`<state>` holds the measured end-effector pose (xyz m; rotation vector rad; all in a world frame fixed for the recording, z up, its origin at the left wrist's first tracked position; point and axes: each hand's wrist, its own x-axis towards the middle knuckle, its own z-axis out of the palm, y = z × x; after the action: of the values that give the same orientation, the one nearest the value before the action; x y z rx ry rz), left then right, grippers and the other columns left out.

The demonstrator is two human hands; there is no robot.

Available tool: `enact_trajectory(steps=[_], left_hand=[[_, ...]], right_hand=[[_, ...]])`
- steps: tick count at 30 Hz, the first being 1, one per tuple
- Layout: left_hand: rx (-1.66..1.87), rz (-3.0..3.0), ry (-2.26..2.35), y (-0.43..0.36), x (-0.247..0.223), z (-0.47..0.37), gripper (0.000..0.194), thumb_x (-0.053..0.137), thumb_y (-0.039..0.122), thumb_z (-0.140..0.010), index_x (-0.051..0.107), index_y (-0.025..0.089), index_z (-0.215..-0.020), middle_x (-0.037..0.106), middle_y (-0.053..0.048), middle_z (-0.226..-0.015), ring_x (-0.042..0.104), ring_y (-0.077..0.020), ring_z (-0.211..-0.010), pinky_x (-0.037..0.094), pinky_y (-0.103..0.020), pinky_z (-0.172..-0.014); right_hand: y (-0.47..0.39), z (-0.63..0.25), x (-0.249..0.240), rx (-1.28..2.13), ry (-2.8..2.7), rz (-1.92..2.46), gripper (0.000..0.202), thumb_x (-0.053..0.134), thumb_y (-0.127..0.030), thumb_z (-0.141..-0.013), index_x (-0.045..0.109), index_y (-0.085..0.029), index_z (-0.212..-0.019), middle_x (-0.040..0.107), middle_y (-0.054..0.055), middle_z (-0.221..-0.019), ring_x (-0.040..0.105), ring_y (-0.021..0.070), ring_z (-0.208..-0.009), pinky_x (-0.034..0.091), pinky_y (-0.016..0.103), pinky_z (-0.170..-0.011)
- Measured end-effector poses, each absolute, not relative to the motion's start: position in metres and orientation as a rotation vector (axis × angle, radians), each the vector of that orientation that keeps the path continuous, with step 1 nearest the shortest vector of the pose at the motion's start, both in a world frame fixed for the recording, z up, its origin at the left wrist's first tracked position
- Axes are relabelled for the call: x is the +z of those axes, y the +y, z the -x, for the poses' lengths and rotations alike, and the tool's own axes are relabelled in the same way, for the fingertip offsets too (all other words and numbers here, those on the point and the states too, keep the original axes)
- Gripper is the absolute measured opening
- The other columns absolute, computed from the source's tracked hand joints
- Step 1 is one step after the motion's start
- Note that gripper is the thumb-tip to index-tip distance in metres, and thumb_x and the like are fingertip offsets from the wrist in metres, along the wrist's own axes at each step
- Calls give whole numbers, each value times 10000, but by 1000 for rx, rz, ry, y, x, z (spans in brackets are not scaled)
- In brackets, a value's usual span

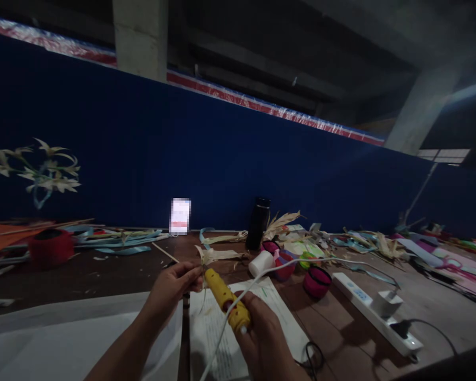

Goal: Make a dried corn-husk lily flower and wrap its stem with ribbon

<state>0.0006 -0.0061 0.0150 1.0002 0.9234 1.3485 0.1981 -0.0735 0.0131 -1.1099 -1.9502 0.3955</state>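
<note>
My right hand point(264, 330) is wrapped round a yellow glue gun point(222, 290), whose tip points up and away from me. In a pinch, my left hand point(178, 280) holds a thin stick point(164, 253) that slants out beyond the fingers. A pale, husk-like petal piece point(207, 256) shows at those fingertips, close to the glue gun's tip. Whether the tip touches it, I cannot tell. Below both hands lies a printed sheet of paper point(210, 338). A white cable point(257, 275) runs across in front of the glue gun.
A black bottle point(258, 225) stands by the blue partition point(206, 148). Nearby are a white roll point(262, 263) and pink tape rolls point(316, 281). A power strip point(365, 301) lies at right. At left are a red roll point(51, 247) and pale flowers point(49, 169); a lit phone point(180, 216) leans behind.
</note>
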Motion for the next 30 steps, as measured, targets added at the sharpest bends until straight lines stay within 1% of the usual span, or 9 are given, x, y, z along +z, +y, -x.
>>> enact_trajectory(steps=[3,8,14,19,30], left_hand=[[1347,-996,934,-7,15,-1,253,746,348,-608,636,132,-682,617,13,-549,527,-69,-486,403,-165,-484],[1341,-1003,931,-4,12,0,261,749,352,-607,625,134,-680,619,17,-548,534,-69,-487,426,-174,-508],[1353,-1014,918,-2,11,0,248,743,342,-619,638,133,-703,621,16,-563,539,-68,-499,424,-166,-496],[1355,-1019,932,-3,12,0,270,750,347,-605,649,127,-724,628,8,-585,549,-78,-523,443,-179,-519],[1343,-1024,948,-1,9,0,256,743,341,-610,636,132,-711,627,10,-558,544,-76,-499,432,-176,-502]], right_hand=[[-73,-199,12,382,-1957,1097,286,498,-79,-709,546,-215,-956,592,9,-818,538,154,-731,396,236,-653],[-74,-198,14,373,-1942,1110,231,497,-87,-711,555,-200,-904,593,14,-793,537,153,-711,395,237,-639],[-74,-197,14,419,-1947,1089,310,491,-44,-698,553,-221,-944,597,3,-808,543,152,-725,404,236,-651],[-74,-197,14,391,-1950,1075,282,499,-53,-696,563,-214,-919,595,10,-799,544,156,-717,406,236,-638],[-73,-197,16,373,-1922,1113,271,488,-49,-687,564,-198,-900,597,16,-780,544,153,-706,407,233,-629]])
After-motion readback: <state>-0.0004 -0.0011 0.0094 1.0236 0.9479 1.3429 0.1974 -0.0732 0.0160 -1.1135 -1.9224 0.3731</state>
